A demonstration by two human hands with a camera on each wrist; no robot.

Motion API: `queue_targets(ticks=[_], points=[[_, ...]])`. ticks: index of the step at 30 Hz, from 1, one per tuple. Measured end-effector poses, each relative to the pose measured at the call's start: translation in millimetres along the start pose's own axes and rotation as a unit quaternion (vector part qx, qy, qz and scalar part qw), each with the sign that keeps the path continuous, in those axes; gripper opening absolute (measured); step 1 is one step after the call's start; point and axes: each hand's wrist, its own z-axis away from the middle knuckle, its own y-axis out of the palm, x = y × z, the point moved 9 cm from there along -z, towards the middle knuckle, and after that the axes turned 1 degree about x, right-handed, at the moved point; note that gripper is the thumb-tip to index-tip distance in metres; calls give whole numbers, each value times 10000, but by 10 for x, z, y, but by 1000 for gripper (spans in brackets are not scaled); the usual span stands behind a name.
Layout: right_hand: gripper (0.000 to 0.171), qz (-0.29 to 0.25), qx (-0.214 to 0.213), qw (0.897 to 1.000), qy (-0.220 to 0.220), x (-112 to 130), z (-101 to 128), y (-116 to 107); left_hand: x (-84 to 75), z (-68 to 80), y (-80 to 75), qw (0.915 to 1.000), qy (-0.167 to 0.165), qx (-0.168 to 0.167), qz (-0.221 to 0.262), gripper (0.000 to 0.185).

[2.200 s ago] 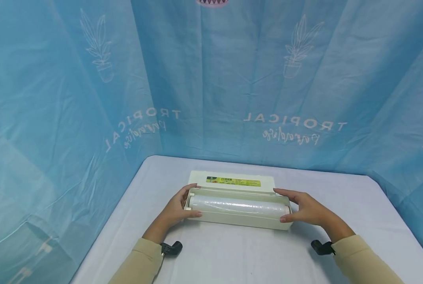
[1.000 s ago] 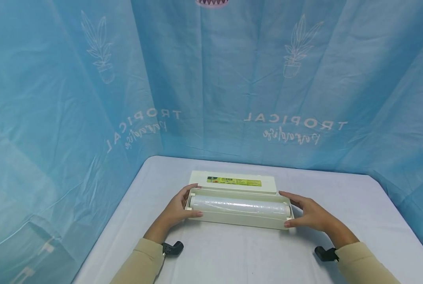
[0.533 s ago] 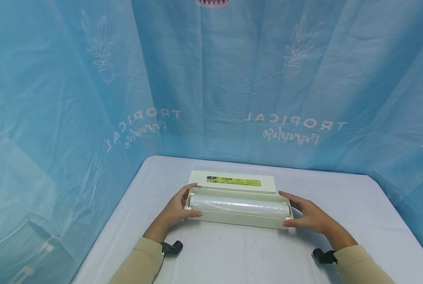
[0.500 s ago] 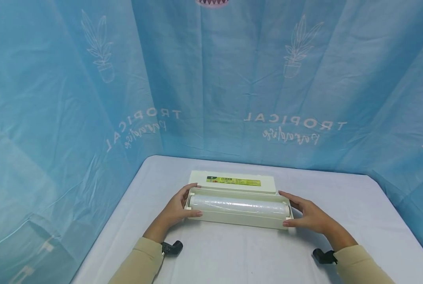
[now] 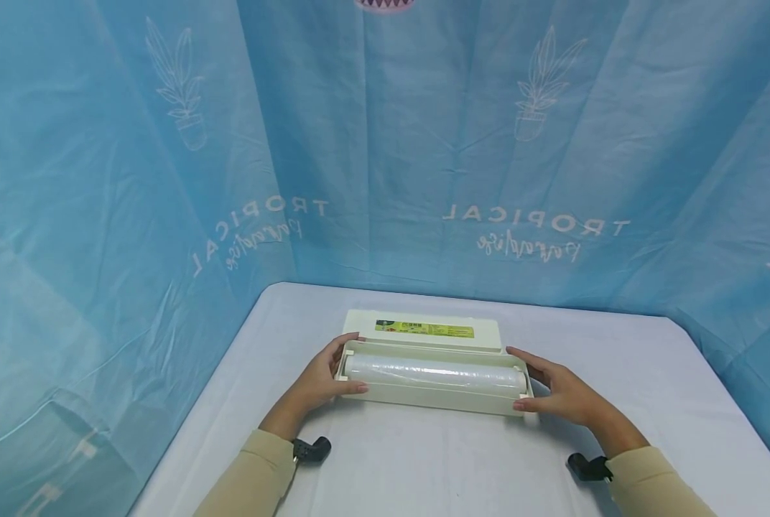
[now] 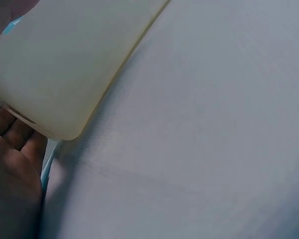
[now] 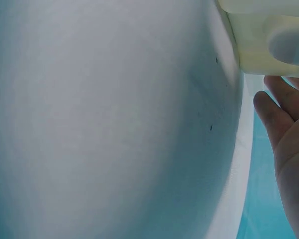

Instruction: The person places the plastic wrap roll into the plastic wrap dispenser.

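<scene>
A long cream cling film box [image 5: 430, 399] lies on the table with its lid [image 5: 358, 323] swung back behind it. Inside lies a roll of cling film [image 5: 433, 373], clear and shiny. My left hand [image 5: 317, 377] grips the box's left end, thumb on the front wall and fingers round the back corner. At the right end my right hand [image 5: 562, 391] holds the box, its thumb at the front corner and forefinger at the back. In the left wrist view the box wall [image 6: 55, 64] hides part of the fingers; the right wrist view shows the box end [image 7: 251, 47] above my fingertips.
A white cloth [image 5: 450, 467] covers the table. A green and yellow label [image 5: 424, 329] is on the lid. Blue printed curtains [image 5: 411, 143] hang behind and at both sides of the table. Dark cameras [image 5: 312, 450] sit on both wrists.
Over the two seconds my right hand has shifted slightly right, its thumb now nearer the box's front corner. My left hand has stayed in place. In the last half second almost nothing has moved.
</scene>
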Motion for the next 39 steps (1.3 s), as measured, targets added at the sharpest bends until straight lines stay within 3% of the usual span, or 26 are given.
queue_targets(ticks=[7,16,20,24,28,31,39], points=[[99,30,-14,10000,-36,-33,-12,12,-9,-3,-14,9996,-16,7,-284,105],[100,46,-13,9999,94,-37,12,-2,-33,-29,-40,9919,-248,-17,-1246,113],[99,-54,-36,10000,60,-40,15,-14,-107,-45,-60,9892,-47,202,-1450,114],[98,-61,11,10000,8,-25,7,-5,-215,-65,-147,9910,376,398,-1223,103],[98,-15,-1,10000,-80,9,2,-21,-305,-159,-290,9929,525,297,-1027,81],[97,-8,3,9999,-163,21,-8,-20,-358,-264,-413,9909,474,141,-1253,71],[98,-82,2,9999,-88,-2,6,-3,-375,-527,-624,9721,-24,151,-2339,81]])
